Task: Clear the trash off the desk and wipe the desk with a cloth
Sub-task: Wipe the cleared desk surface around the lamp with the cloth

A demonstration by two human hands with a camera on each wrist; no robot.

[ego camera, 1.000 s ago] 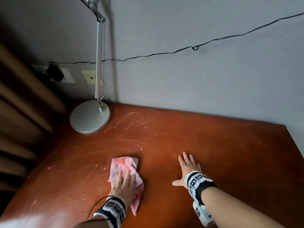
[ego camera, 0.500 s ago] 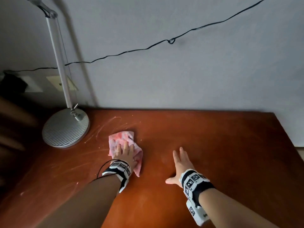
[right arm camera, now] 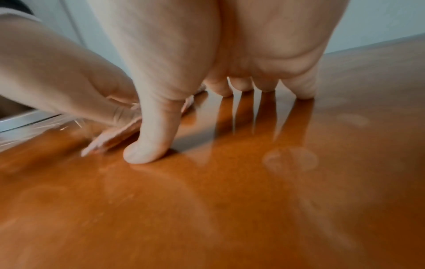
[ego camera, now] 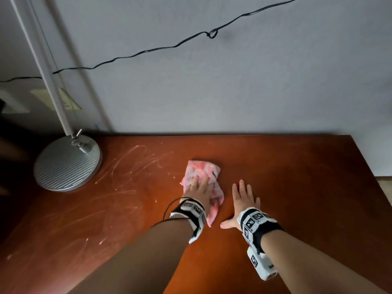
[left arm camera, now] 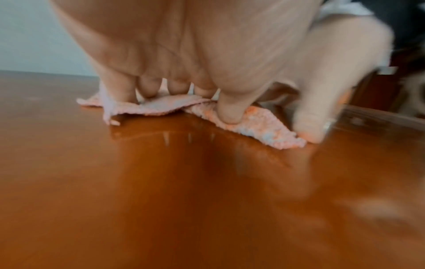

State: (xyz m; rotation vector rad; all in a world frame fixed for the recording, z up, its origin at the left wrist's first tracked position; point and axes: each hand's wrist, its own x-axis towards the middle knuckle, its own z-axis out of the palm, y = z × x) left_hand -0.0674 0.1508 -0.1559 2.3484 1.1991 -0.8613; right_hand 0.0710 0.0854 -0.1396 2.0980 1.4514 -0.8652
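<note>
A pink and white cloth lies crumpled on the reddish-brown desk, near the middle. My left hand lies flat on top of it with straight fingers pressing it down; the left wrist view shows the fingertips on the cloth. My right hand rests flat on the bare wood just right of the cloth, fingers spread, holding nothing. In the right wrist view its thumb and fingers touch the desk. Whitish smear marks streak the desk left of the cloth.
A silver lamp with a round ribbed base stands at the back left corner, its pole rising up the wall. A black cable hangs across the grey wall. The desk's right edge drops off to the floor.
My left hand has slid the cloth to the right and toward the back, away from the lamp and close to my right hand. The right hand stayed planted on the desk.
</note>
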